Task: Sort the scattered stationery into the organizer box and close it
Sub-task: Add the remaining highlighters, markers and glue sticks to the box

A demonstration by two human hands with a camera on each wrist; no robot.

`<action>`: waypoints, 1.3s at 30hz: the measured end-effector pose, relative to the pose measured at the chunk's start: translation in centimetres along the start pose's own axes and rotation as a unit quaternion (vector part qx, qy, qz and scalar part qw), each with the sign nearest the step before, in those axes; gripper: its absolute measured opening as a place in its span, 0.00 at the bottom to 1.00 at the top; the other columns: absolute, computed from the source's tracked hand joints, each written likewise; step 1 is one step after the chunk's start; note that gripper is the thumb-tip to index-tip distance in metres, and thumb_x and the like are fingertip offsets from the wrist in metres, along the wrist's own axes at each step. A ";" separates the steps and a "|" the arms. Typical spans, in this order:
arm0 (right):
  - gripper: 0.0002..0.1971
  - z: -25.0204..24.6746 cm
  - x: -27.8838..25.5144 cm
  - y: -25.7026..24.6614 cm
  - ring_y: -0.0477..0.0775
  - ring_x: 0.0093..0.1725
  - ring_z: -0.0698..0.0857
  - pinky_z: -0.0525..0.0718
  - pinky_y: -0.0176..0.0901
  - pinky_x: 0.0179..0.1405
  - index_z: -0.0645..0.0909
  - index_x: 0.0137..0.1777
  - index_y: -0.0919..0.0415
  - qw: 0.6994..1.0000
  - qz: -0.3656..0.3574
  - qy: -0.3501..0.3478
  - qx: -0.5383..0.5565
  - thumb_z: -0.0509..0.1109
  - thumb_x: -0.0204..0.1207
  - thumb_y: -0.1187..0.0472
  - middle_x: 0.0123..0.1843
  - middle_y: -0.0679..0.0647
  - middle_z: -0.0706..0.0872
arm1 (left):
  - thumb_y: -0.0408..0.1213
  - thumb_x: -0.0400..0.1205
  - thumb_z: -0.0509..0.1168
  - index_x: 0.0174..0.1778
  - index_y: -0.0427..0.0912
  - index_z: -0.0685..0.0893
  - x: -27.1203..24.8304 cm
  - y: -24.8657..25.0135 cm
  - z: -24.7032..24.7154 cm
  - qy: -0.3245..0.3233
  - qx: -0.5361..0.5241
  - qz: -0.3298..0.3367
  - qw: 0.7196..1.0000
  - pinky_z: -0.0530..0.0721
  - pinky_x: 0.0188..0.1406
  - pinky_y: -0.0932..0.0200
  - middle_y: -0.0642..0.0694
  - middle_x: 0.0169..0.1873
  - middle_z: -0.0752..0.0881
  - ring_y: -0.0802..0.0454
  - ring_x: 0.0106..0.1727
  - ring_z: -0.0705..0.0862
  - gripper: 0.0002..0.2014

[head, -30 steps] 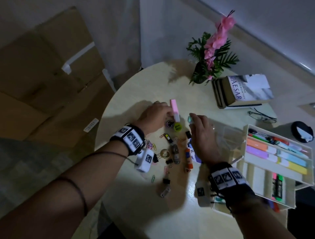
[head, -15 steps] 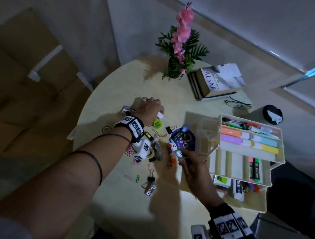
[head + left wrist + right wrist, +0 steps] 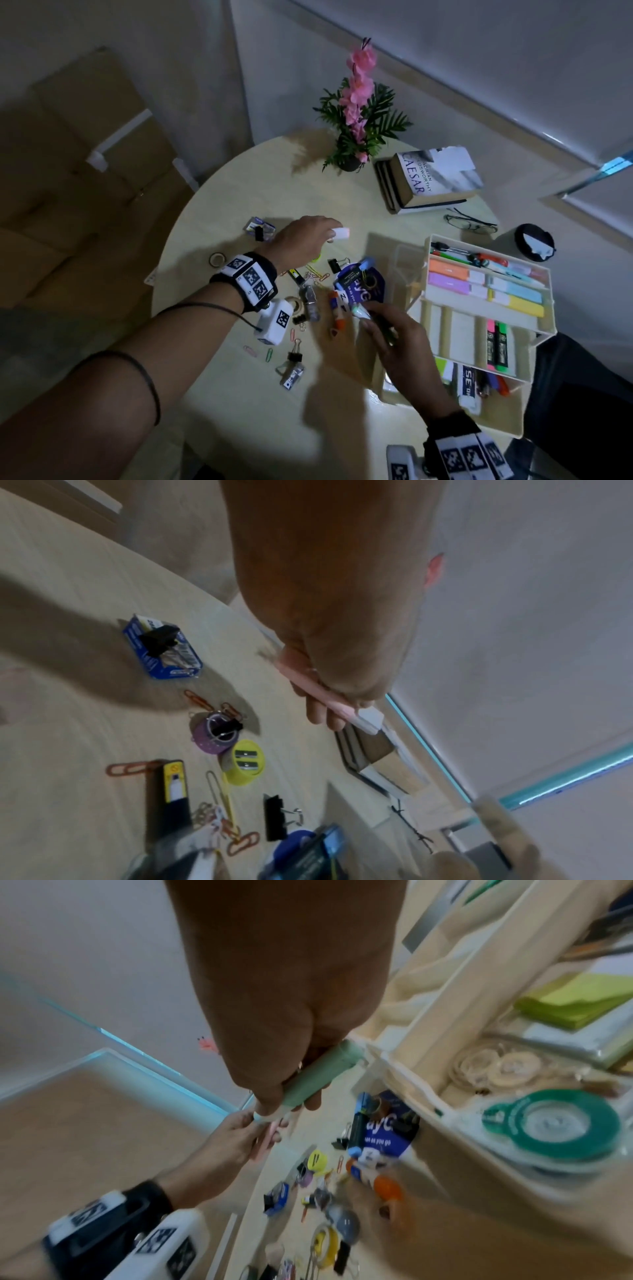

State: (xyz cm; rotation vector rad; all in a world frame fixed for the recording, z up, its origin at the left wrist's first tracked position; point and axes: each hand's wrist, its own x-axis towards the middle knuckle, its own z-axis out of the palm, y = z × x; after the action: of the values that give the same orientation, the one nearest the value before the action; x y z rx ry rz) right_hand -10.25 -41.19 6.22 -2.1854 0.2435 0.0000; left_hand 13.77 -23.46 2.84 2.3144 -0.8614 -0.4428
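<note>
Behind each bare hand, left hand (image 3: 301,240) and right hand (image 3: 407,349), sits a black wrist strap (image 3: 263,274) carrying white square-patterned marker tiles (image 3: 248,275) and a white camera block (image 3: 274,322), with a thin black cable (image 3: 205,306) and a thin dark band (image 3: 150,383) farther up the sleeveless left forearm.

Right hand (image 3: 399,339) drawn back from the pile gripping green highlighter (image 3: 316,1079), left hand (image 3: 301,240) lifting pink highlighter (image 3: 329,699)
</note>
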 end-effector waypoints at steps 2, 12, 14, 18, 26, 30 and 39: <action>0.13 -2.0 -0.4 0.7 0.40 0.59 0.91 0.90 0.44 0.57 0.90 0.65 0.52 1.000 -0.002 0.020 0.017 0.79 0.82 0.61 0.59 0.40 0.92 | 0.36 0.91 0.57 0.71 0.40 0.85 -0.8 1.7 -0.2 0.005 -0.029 -0.004 1.000 0.87 0.54 0.44 0.39 0.57 0.90 0.42 0.56 0.89 0.16; 0.12 -16.0 -0.5 8.1 0.55 0.57 0.89 0.90 0.62 0.59 0.90 0.60 0.52 0.985 -0.031 0.125 -0.115 0.79 0.80 0.66 0.55 0.41 0.90 | 0.36 0.89 0.66 0.70 0.42 0.86 -2.1 10.5 0.9 0.031 -0.093 0.027 0.995 0.78 0.54 0.61 0.51 0.56 0.80 0.54 0.54 0.84 0.14; 0.12 -18.4 0.1 10.0 0.54 0.57 0.88 0.89 0.61 0.59 0.91 0.59 0.50 0.980 -0.036 0.119 -0.153 0.79 0.80 0.66 0.55 0.45 0.92 | 0.33 0.89 0.67 0.71 0.42 0.87 -1.9 12.5 1.5 0.026 -0.097 0.048 0.994 0.79 0.56 0.65 0.50 0.56 0.81 0.55 0.55 0.84 0.15; 0.12 -20.6 0.6 11.6 0.56 0.56 0.87 0.88 0.58 0.57 0.92 0.59 0.54 0.980 -0.033 0.099 -0.169 0.82 0.77 0.66 0.54 0.51 0.93 | 0.34 0.86 0.72 0.69 0.44 0.88 -1.2 16.6 3.2 0.037 -0.088 0.067 0.993 0.76 0.50 0.74 0.51 0.54 0.85 0.58 0.53 0.84 0.15; 0.12 -20.9 0.3 11.9 0.52 0.56 0.86 0.87 0.51 0.59 0.92 0.62 0.57 0.983 -0.088 0.062 -0.152 0.77 0.81 0.67 0.58 0.51 0.92 | 0.41 0.78 0.81 0.55 0.47 0.95 0.1 23.1 8.3 0.054 -0.053 0.046 0.996 0.83 0.51 0.59 0.49 0.50 0.92 0.54 0.51 0.87 0.11; 0.11 -20.7 0.6 11.8 0.51 0.58 0.85 0.86 0.45 0.60 0.92 0.62 0.59 0.988 -0.077 0.029 -0.129 0.75 0.83 0.68 0.58 0.52 0.87 | 0.42 0.76 0.82 0.52 0.50 0.95 0.6 24.3 10.0 0.050 -0.013 0.004 0.999 0.86 0.56 0.55 0.52 0.52 0.94 0.52 0.54 0.90 0.10; 0.06 -21.1 0.3 13.0 0.54 0.54 0.83 0.79 0.52 0.56 0.93 0.57 0.50 0.977 -0.062 0.062 -0.193 0.76 0.83 0.56 0.51 0.49 0.90 | 0.42 0.80 0.78 0.53 0.51 0.96 0.9 24.9 11.3 0.064 0.067 -0.026 0.995 0.82 0.61 0.50 0.50 0.52 0.95 0.44 0.59 0.85 0.07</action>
State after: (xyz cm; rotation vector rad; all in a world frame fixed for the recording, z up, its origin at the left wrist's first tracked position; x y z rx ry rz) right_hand -14.17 -65.64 8.14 -2.5900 0.1874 -0.1737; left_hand -2.78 -43.75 10.60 2.4619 -0.7913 -0.2612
